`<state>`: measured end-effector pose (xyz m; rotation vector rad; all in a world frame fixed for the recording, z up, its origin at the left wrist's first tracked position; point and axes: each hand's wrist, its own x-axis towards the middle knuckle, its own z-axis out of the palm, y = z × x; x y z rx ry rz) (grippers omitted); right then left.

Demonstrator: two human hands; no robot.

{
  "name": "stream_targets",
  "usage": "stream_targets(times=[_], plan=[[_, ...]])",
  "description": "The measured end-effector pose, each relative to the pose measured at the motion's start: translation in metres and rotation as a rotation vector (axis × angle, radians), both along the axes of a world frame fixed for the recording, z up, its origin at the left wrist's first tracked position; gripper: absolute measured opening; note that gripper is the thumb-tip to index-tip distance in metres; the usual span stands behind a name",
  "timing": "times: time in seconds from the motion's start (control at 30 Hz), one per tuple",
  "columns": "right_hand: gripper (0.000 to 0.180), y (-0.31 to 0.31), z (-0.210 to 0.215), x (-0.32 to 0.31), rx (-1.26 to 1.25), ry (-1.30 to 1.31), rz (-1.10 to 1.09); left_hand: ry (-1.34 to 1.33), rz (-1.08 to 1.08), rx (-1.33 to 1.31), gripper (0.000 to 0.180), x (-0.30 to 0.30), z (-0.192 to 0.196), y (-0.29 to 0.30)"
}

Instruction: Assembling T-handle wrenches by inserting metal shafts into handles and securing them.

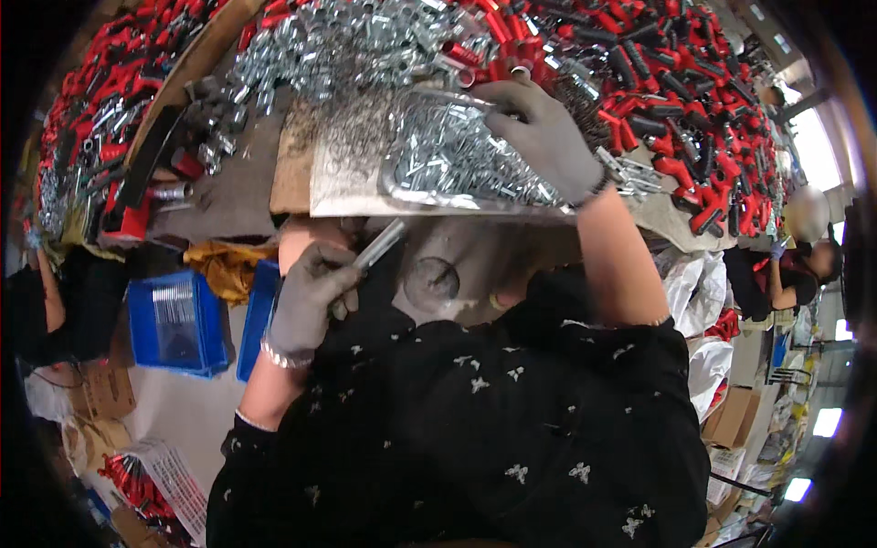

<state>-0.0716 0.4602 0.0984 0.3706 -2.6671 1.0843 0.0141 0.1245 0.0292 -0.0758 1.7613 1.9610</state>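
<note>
My left hand (313, 301), in a grey glove, grips a silver metal tube (381, 244) that slants up to the right, just in front of the table edge. My right hand (541, 132), also gloved, reaches over the right side of a clear plastic tray (429, 195) full of small shiny metal pins (457, 151). Its fingers are curled; whatever may be between them is hidden. Beyond those fingers lie red cylindrical parts (501, 66), one with a pale ring-shaped end.
Silver metal sleeves (320, 46) lie heaped behind the tray, with dark springs (352, 123) to its left. Red-and-black handles (676, 100) pile up at right. Blue crates (178, 324) stand below at left. Another person (793, 274) sits at far right; another's arm (47, 288) shows at far left.
</note>
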Motion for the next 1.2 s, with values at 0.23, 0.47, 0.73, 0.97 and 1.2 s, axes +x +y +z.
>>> stream_targets(times=[0.23, 0.47, 0.73, 0.97, 1.2], plan=[[0.028, 0.002, -0.011, 0.115, -0.139, -0.301, 0.181, -0.17, -0.091, 0.35, 0.014, 0.002, -0.004, 0.015], [0.016, 0.012, -0.025, 0.151, -0.567, -0.424, -0.137, 0.821, -0.239, -0.191, 0.021, 0.004, -0.018, 0.053], [0.023, -0.004, -0.045, 0.155, -0.478, -0.454, -0.022, 1.081, -0.34, -0.353, 0.018, 0.015, 0.009, 0.078], [0.034, -0.002, -0.054, 0.154, -0.475, -0.621, 0.105, 1.4, -0.441, -0.458, 0.02, 0.017, 0.016, 0.081], [0.03, -0.008, -0.061, 0.158, -0.423, -0.465, 0.084, 0.349, -0.37, -0.18, 0.021, 0.021, 0.002, 0.081]])
